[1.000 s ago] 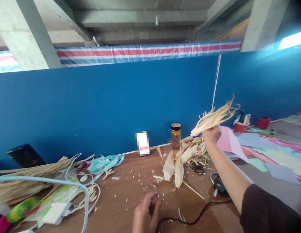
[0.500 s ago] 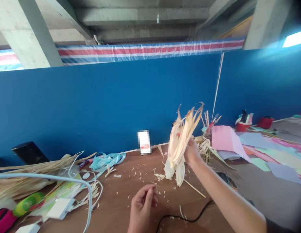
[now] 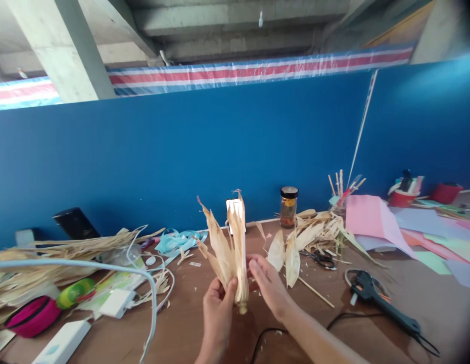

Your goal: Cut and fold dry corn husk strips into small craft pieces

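A dried corn husk [image 3: 220, 242] stands upright in front of me, its pale leaves fanned toward the top and its stubby stalk end pointing down. My left hand [image 3: 218, 308] pinches it near the base, thumb in front. Close by its right edge is my right hand [image 3: 271, 288], thumb and fingers apart; I cannot tell whether its fingertips touch the leaves. Two loose husk leaves [image 3: 291, 260] lie on the brown table [image 3: 189, 328] just beyond the right hand, along with a thin stick [image 3: 316, 292].
On the right lie scissors [image 3: 322, 259], a glue gun [image 3: 382, 301] with a black cord, and coloured paper [image 3: 371, 222]. A lidded jar [image 3: 288, 207] stands by the blue partition [image 3: 182, 162]. At left are blue ribbon [image 3: 178, 241], white cables, a pink case [image 3: 33, 316] and straw.
The husk has come down and left from my right hand into my left hand. My right hand has moved back toward me and let go. The view has shifted, showing the jar and glue gun.
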The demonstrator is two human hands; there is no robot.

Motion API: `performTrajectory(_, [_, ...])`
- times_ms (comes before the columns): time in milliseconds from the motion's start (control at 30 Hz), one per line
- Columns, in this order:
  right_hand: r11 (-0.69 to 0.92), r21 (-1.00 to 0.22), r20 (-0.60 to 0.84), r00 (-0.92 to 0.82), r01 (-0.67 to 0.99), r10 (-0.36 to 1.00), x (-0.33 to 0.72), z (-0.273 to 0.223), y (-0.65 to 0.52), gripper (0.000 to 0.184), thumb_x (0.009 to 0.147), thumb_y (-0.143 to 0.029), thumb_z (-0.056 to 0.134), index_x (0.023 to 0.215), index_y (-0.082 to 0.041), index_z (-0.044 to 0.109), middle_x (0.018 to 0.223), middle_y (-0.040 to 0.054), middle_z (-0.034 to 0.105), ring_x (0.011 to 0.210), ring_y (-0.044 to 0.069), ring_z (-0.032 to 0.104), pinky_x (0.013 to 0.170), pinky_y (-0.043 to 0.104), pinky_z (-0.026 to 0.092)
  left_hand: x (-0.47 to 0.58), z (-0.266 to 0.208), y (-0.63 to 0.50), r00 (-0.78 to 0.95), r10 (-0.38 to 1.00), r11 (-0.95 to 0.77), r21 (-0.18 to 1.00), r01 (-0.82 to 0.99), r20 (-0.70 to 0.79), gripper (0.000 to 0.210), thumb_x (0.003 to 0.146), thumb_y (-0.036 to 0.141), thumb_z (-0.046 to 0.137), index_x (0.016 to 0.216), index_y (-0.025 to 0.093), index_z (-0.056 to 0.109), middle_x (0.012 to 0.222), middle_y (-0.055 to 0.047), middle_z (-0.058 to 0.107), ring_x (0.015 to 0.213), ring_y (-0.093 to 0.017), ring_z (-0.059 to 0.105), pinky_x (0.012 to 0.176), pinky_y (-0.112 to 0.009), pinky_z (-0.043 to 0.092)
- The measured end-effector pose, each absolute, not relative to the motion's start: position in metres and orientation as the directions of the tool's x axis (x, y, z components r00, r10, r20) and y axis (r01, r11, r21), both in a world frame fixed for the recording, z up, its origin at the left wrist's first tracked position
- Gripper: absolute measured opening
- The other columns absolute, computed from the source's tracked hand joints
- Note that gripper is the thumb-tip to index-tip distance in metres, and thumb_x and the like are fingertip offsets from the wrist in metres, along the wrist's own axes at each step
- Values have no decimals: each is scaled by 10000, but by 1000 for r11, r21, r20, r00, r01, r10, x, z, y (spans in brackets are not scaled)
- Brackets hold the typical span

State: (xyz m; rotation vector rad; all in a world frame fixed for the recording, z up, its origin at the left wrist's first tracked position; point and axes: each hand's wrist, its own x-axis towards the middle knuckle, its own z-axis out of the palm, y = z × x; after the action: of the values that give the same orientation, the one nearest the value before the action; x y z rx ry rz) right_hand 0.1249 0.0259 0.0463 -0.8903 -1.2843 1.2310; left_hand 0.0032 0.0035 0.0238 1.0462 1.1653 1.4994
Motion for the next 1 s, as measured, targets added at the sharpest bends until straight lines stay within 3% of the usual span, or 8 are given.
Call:
performTrajectory(133, [203,-976,214,-157,-82,964,124,34,21,269,698,-369,586,879,-171,572,765,36,632,699,198,579,622,288,468,3,22,5,-194,978,-106,983,-149,76,336,658,314,629,916,100,601,775,-76,658,732,-196,599,673,-290,469])
performTrajectory(300, [224,-961,238,-74,-162,968,127,30,28,270,752,-368,534,919,-156,542,847,51,629,807,207,567,730,306,448,4,23,5,-138,990,-57,938,-343,10,349,711,338,579,991,129,579,839,-69,656,729,-170,608,666,-277,480])
performTrajectory(700, [192,-969,192,12,-156,981,125,15,34,330,794,-444,447,979,-183,528,907,56,623,891,212,550,814,337,416,2,25,5,-223,973,-58,889,-454,-50,282,683,365,604,859,149,557,771,-56,662,679,-165,627,582,-247,488])
performTrajectory(867, [233,-959,236,4,-162,972,124,18,32,297,788,-438,465,956,-203,536,927,36,605,889,183,537,834,300,400,4,27,4,-141,990,-63,926,-373,11,301,707,336,582,957,169,577,887,-60,651,711,-145,610,601,-229,474])
performTrajectory(1000, [198,-961,218,-85,-194,972,122,16,30,328,775,-467,462,944,-196,535,800,28,602,713,170,540,651,273,447,4,25,4,4,997,-80,966,-247,83,343,666,280,631,974,131,601,874,-85,648,740,-167,591,622,-240,463])
